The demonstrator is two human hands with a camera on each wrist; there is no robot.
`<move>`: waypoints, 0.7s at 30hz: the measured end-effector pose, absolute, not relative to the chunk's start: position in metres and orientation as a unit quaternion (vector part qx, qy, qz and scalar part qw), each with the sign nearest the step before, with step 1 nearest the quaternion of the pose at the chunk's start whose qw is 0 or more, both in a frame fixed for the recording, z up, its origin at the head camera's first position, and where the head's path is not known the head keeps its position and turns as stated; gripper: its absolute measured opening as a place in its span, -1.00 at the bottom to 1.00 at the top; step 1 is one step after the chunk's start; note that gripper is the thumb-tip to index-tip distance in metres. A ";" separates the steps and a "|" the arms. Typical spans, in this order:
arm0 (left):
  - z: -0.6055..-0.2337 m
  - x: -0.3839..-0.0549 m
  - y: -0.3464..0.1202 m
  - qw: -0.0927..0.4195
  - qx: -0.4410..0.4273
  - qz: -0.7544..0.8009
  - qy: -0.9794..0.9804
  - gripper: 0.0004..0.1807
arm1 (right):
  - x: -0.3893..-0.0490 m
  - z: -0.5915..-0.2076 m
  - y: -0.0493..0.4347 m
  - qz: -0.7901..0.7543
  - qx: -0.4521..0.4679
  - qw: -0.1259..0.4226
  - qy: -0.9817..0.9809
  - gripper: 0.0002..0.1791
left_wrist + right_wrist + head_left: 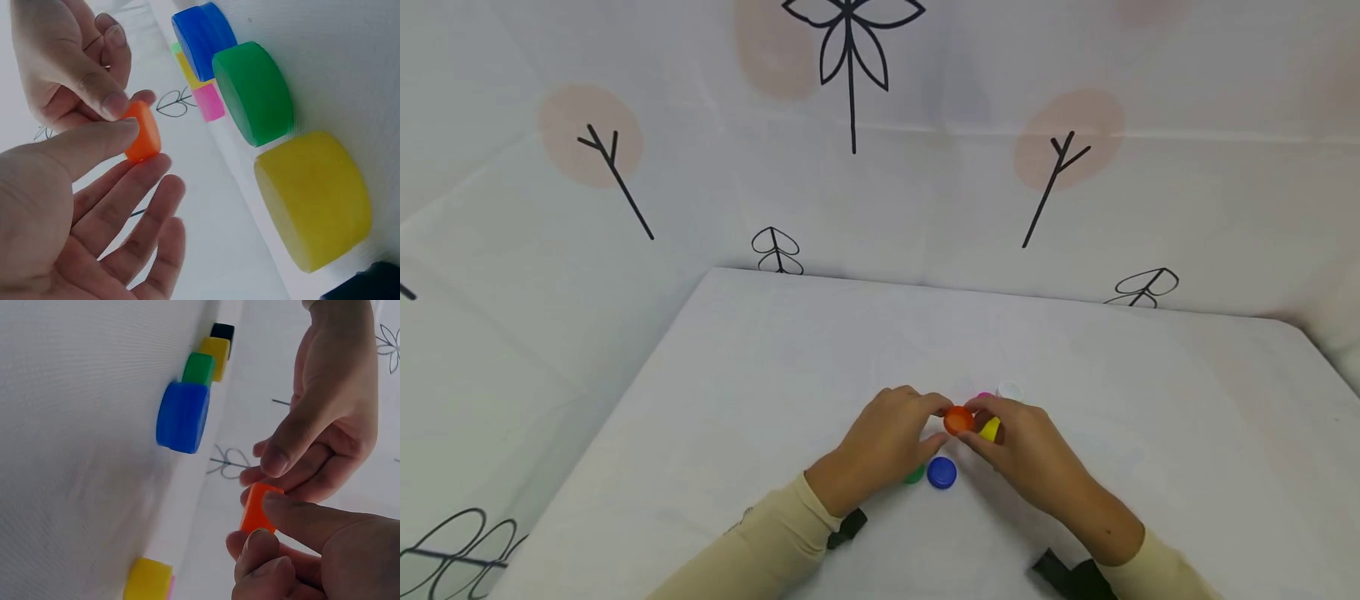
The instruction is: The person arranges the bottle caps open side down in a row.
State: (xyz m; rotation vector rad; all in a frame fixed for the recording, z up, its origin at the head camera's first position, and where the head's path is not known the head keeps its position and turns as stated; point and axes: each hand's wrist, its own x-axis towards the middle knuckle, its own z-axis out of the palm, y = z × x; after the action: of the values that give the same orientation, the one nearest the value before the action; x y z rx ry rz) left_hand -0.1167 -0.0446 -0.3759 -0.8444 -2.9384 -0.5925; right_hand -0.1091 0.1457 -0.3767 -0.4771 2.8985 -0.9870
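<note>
An orange bottle cap is held up between both hands above the white table. My right hand pinches it between thumb and index finger. My left hand reaches in from the other side, its index finger at the cap's edge. In the right wrist view the left thumb stands apart from the orange cap. Below the hands lie a blue cap and a green cap, partly covered by the left hand. A yellow cap shows behind the right fingers.
Beyond the right hand are a pink cap and a white cap. Another yellow cap lies near the green one. Dark pieces show by both wrists. A patterned cloth hangs behind the table.
</note>
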 end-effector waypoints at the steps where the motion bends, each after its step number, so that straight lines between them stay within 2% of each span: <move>1: -0.375 -0.117 -0.044 0.017 -0.270 -0.195 -0.943 -0.59 | -0.109 -0.376 0.146 -0.316 -0.155 0.019 0.936 -0.67; 10: -0.375 -0.117 -0.043 0.030 -0.261 -0.223 -0.939 -0.60 | -0.107 -0.373 0.151 -0.338 -0.172 0.003 0.925 -0.65; 21: -0.380 -0.117 -0.047 0.084 -0.275 -0.228 -0.930 -0.60 | -0.104 -0.374 0.149 -0.366 -0.158 -0.010 0.917 -0.64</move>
State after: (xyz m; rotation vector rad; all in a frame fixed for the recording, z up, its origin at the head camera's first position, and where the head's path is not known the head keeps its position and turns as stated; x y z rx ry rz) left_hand -0.1175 -0.0473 -0.3802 -0.8214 -2.7757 -0.6809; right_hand -0.1039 0.1489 -0.3739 -0.4989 2.8996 -1.1565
